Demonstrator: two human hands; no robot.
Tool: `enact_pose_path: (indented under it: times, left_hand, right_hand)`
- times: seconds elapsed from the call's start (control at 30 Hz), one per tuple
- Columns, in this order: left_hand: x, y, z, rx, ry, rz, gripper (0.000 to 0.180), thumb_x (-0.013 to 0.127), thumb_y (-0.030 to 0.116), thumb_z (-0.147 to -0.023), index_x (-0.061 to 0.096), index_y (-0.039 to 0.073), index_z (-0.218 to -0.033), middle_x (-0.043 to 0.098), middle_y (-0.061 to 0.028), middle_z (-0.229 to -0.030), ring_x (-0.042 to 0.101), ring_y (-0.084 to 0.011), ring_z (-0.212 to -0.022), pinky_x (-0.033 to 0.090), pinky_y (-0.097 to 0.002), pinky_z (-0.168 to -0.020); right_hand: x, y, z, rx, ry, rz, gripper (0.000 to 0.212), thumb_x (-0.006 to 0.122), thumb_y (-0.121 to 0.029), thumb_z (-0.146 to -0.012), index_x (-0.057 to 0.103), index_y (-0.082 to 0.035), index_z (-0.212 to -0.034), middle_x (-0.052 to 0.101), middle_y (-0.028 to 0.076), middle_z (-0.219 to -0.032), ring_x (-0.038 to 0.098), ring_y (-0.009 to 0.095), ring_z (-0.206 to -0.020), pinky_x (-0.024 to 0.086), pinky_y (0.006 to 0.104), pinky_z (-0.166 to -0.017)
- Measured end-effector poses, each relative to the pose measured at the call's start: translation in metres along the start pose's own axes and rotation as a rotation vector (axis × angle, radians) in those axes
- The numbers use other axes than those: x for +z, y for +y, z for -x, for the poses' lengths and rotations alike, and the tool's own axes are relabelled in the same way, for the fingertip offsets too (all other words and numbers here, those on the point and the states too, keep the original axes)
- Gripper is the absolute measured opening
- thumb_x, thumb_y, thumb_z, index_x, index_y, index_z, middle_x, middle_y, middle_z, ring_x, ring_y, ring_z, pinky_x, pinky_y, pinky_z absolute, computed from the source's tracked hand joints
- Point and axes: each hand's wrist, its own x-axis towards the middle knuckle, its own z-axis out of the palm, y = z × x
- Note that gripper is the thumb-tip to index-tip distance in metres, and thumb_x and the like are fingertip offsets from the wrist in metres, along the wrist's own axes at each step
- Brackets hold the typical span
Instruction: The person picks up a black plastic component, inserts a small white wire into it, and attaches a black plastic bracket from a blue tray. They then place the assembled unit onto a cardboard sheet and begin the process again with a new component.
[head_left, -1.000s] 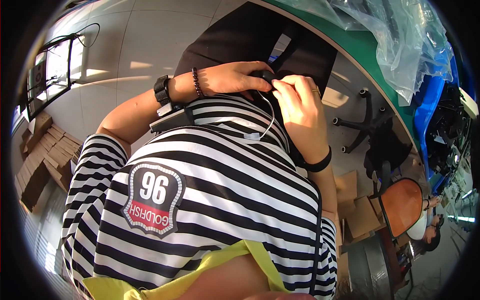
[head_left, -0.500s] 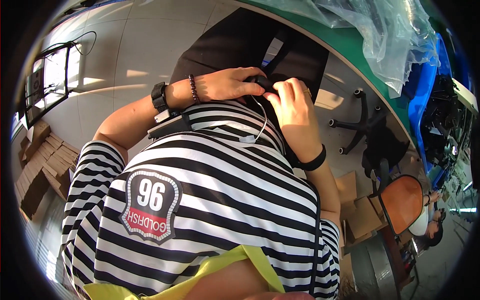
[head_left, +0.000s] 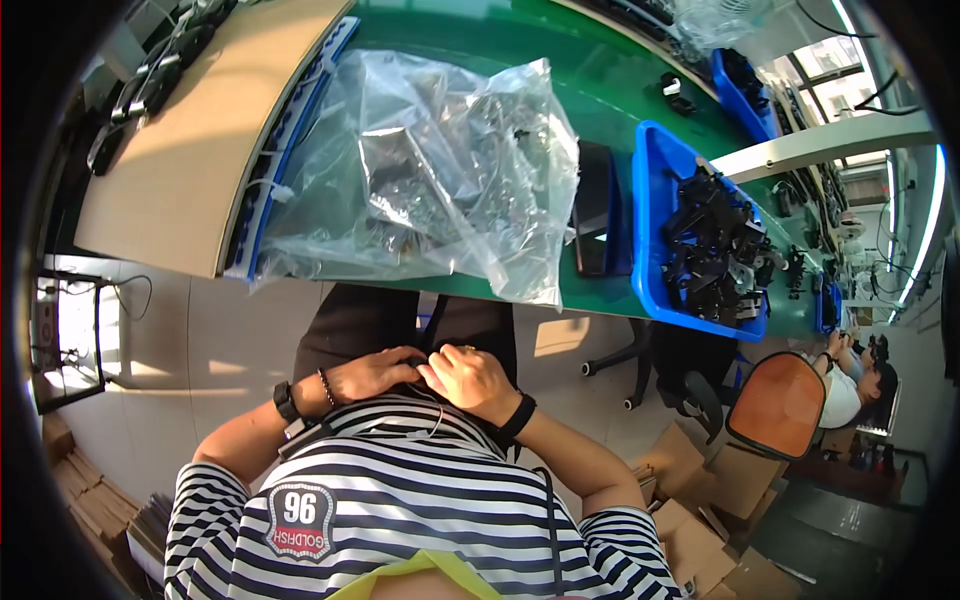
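My left hand (head_left: 378, 373) and my right hand (head_left: 468, 382) meet at my waist, in front of my striped shirt. Between their fingertips is a small black object (head_left: 418, 362), mostly covered by the fingers, so its kind cannot be told. My left fingers are bent against it, and those of my right hand curl round its other side. A thin white cable (head_left: 438, 424) hangs below the hands and lies over the shirt. On my left wrist are a dark watch (head_left: 286, 402) and a beaded bracelet (head_left: 326, 387); a black band (head_left: 518, 415) circles my right wrist.
Ahead stands a green table (head_left: 590, 40) bearing a large clear plastic bag (head_left: 470, 170), a brown board (head_left: 200, 130) and a blue bin (head_left: 646, 230) of black parts. An orange-backed chair (head_left: 778, 405) and cardboard boxes (head_left: 735, 480) are at right. Farther right sits another person (head_left: 850, 395).
The view has tilted up, bringing the table, bag and bin into fuller sight. Both hands stay together at my waist around the small black object.
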Motion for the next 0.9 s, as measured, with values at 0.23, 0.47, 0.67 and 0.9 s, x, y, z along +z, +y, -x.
enact_pose_path:
  times: [0.23, 0.47, 0.67, 0.9]
  left_hand:
    - [-0.009, 0.043, -0.012, -0.545, 0.194, 0.687, 0.039, 0.052, 0.024, -0.103, 0.05, 0.002, -0.136, 0.051, -0.0136, -0.132, 0.054, -0.0262, -0.122, 0.052, -0.0387, -0.101]
    - [-0.014, 0.049, -0.016, -0.493, 0.328, 1.034, 0.044, 0.055, 0.025, -0.101, 0.047, 0.005, -0.139, 0.055, -0.0111, -0.13, 0.057, -0.0251, -0.12, 0.054, -0.0447, -0.1]
    - [-0.022, 0.049, 0.002, -0.399, 0.286, 0.908, 0.034, 0.056, 0.009, -0.1, 0.051, 0.001, -0.133, 0.047, -0.0148, -0.137, 0.056, -0.0275, -0.122, 0.056, -0.0438, -0.102]
    - [-0.023, 0.066, 0.005, -0.279, 0.218, 0.502, 0.04, 0.051, 0.02, -0.104, 0.047, 0.002, -0.14, 0.049, -0.0127, -0.135, 0.059, -0.0237, -0.118, 0.056, -0.0369, -0.098]
  right_hand:
    - [0.016, -0.002, -0.015, 0.178, 0.104, 0.135, 0.023, 0.069, -0.024, -0.092, 0.057, -0.008, -0.082, 0.059, 0.009, -0.077, 0.063, 0.025, -0.057, 0.052, 0.037, -0.051]
    - [0.007, 0.002, -0.033, 0.16, 0.048, 0.079, 0.017, 0.06, -0.017, -0.096, 0.055, -0.002, -0.101, 0.061, 0.012, -0.085, 0.067, 0.027, -0.069, 0.056, 0.0365, -0.061]
    - [-0.014, -0.001, -0.026, -0.047, 0.074, 0.037, 0.017, 0.056, -0.016, -0.098, 0.053, 0.001, -0.102, 0.06, 0.017, -0.094, 0.068, 0.031, -0.081, 0.057, 0.0391, -0.073]
    - [-0.035, 0.0, -0.028, 0.013, -0.338, -0.083, 0.022, 0.055, -0.021, -0.099, 0.054, 0.001, -0.104, 0.06, 0.019, -0.097, 0.068, 0.033, -0.086, 0.056, 0.041, -0.076]
